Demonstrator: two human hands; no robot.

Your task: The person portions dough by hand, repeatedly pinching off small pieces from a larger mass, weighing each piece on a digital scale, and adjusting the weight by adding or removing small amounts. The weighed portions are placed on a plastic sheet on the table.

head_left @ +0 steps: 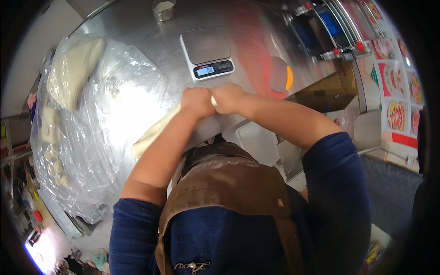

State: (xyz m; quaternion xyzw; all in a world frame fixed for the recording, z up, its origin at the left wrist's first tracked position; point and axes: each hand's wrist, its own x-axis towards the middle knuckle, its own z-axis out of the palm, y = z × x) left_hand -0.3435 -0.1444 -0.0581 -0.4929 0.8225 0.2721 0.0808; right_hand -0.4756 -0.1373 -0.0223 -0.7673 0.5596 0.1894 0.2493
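Observation:
My left hand point(197, 101) and my right hand point(228, 98) are side by side, both closed on a long roll of pale dough point(158, 130). The roll runs from under my left forearm up to my fists. A bit of dough shows between the two hands; the part inside my fingers is hidden. Just beyond my hands stands a white digital kitchen scale point(207, 48) with a bare metal plate and a lit display. A round-ended scraper with an orange edge point(288, 78) lies to the right of my right hand.
On the left, a clear plastic sheet point(119, 78) covers a large slab of dough point(75, 71) and several small dough pieces point(56, 169). A metal cup of white powder point(163, 11) stands at the back of the steel table point(133, 23). A machine with metal rollers point(332, 27) is at far right.

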